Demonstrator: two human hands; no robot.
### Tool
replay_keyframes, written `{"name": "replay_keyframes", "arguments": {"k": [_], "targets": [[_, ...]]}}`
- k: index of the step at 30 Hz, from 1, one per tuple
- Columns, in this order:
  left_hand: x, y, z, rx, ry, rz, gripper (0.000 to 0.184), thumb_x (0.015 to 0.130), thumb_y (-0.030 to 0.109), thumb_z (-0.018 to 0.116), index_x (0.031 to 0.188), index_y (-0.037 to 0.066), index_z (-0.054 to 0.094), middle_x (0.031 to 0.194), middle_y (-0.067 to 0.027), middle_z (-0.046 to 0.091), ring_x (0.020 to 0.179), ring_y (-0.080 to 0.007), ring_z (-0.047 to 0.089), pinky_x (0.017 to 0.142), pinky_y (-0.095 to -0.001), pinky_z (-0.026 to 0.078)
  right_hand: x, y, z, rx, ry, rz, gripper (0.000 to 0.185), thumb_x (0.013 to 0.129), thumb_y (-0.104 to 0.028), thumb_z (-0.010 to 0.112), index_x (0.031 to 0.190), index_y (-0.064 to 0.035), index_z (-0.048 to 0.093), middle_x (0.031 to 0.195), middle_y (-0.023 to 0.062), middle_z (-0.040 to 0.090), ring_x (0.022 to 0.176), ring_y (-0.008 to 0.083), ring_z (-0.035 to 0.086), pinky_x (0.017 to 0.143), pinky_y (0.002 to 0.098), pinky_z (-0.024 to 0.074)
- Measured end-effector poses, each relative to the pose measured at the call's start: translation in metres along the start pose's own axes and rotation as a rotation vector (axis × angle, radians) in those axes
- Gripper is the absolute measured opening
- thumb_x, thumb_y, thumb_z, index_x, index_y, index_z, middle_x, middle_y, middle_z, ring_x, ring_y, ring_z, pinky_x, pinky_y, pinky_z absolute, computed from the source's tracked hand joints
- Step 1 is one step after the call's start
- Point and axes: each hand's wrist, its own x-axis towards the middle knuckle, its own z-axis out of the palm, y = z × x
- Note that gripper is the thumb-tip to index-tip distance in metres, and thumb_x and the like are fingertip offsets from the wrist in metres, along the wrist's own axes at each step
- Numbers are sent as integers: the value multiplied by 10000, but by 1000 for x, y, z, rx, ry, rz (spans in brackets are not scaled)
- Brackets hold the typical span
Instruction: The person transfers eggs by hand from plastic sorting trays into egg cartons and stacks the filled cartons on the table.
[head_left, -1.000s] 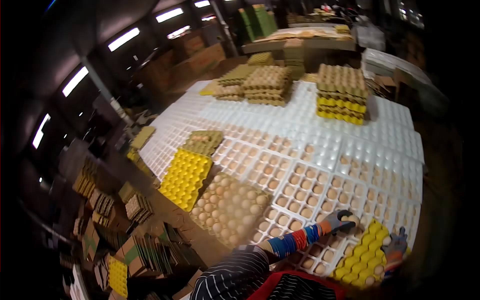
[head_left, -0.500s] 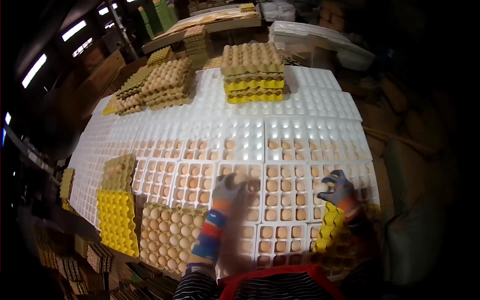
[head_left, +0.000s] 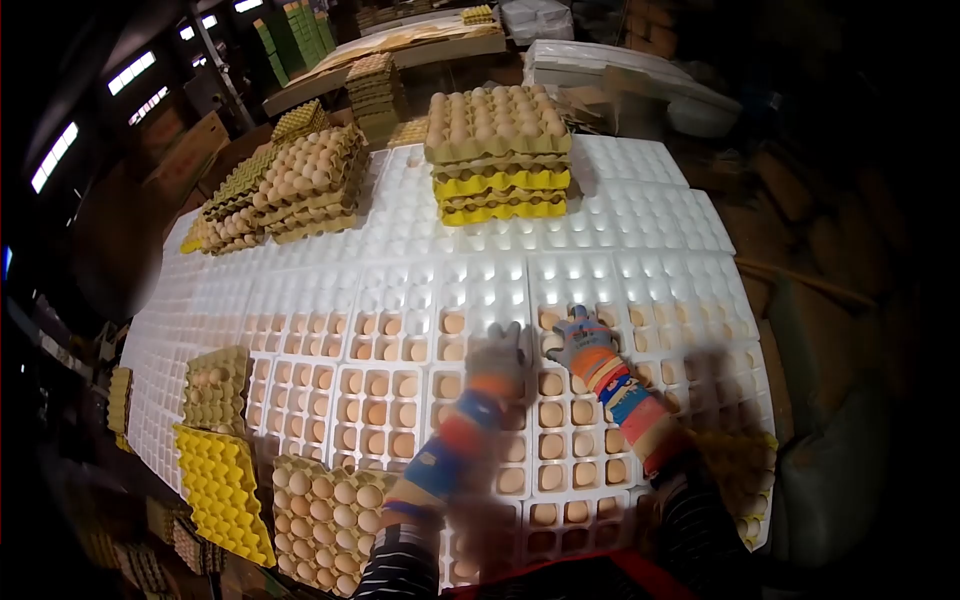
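My left hand [head_left: 497, 358], in a grey glove with a striped sleeve, is blurred over the cells of a white foam egg tray. Its fingers reach forward and look apart; no egg shows in them. To its right, my right hand [head_left: 583, 338], also gloved, has its fingers spread low over the neighbouring foam tray [head_left: 527, 420]. An egg [head_left: 550, 317] sits in a cell beside those fingers. What lies under each palm is hidden. Brown eggs [head_left: 582, 412] fill the cells nearer to me.
At the front left a pulp tray of eggs [head_left: 325, 515] lies beside a yellow egg tray [head_left: 222, 490]. Stacked egg trays [head_left: 500, 145] stand at the back, with more stacks [head_left: 310, 185] to the left. Another yellow tray [head_left: 755, 500] is partly shadowed at the right.
Both hands have moved: my right hand went left and forward from the right-hand trays, opening out, and my left hand shifted slightly right. The view has tilted a little.
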Motion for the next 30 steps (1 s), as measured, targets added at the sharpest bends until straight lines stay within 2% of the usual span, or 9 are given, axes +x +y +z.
{"name": "replay_keyframes", "arguments": {"k": [3, 6, 9, 14, 21, 24, 26, 28, 30], "targets": [[21, -3, 37, 113, 97, 92, 303, 780, 249, 591, 1067, 156, 568, 986, -106, 567, 872, -325, 602, 720, -406, 490, 9, 1, 11, 79, 175, -87, 383, 768, -328, 604, 1130, -208, 580, 1161, 128, 507, 1019, 316, 547, 834, 424, 474], [43, -26, 26, -461, 207, -39, 309, 805, 281, 609, 1083, 146, 620, 1001, -129, 608, 922, -315, 603, 782, -391, 488, 17, -14, 5, 162, 263, -153, 379, 788, -303, 573, 1155, -211, 564, 1131, 125, 534, 993, 303, 560, 832, 409, 476], [85, -51, 47, -933, 810, -108, 289, 814, 180, 600, 1067, 42, 615, 1023, -162, 609, 928, -302, 588, 829, -350, 463, 50, -27, 34, 152, 289, -320, 461, 787, -279, 586, 1220, -155, 488, 1121, 141, 544, 994, 317, 563, 818, 407, 485], [75, -45, 58, -147, 614, 125, 319, 727, 152, 575, 1028, 56, 615, 1007, -150, 580, 941, -299, 552, 844, -393, 425, 61, -43, 26, 182, 178, -289, 306, 742, -244, 615, 1016, -110, 607, 995, 127, 584, 880, 316, 596, 769, 385, 493], [65, -36, 81, -306, 810, 76, 349, 772, 191, 578, 1099, 68, 569, 1074, -164, 556, 956, -337, 538, 840, -413, 428, 72, -21, 66, 787, 369, -280, 209, 811, -102, 555, 999, -35, 616, 981, 100, 611, 877, 247, 601, 760, 313, 479], [21, -8, 54, -477, 715, -19, 362, 795, 195, 577, 1140, 92, 544, 1116, -182, 539, 978, -361, 533, 839, -429, 440, 74, -7, 96, 1763, 3, -138, 237, 828, -108, 538, 1041, -21, 594, 963, 78, 607, 859, 200, 593, 755, 295, 474], [-35, 12, 35, -799, 692, 37, 420, 802, 161, 584, 1207, 83, 503, 1166, -174, 520, 1022, -348, 534, 897, -395, 431, 50, 1, 96, 1350, 186, -387, 311, 904, -232, 491, 1148, -44, 535, 941, 73, 594, 800, 160, 575, 691, 262, 480], [-118, 28, -9, -1173, 611, 134, 461, 800, 149, 595, 1243, 85, 484, 1201, -168, 506, 1051, -334, 528, 926, -377, 421, 5, -18, 61, 2062, -333, 74, 322, 914, -287, 471, 1127, -58, 547, 924, 64, 588, 752, 140, 556, 619, 254, 472], [-192, 14, -14, -841, 551, 256, 453, 790, 164, 619, 1226, 102, 514, 1258, -185, 465, 1111, -348, 493, 932, -396, 417, -30, -38, 56, 1948, -359, 122, 330, 915, -282, 446, 1111, -41, 558, 868, 61, 590, 672, 126, 542, 536, 243, 447]]}}
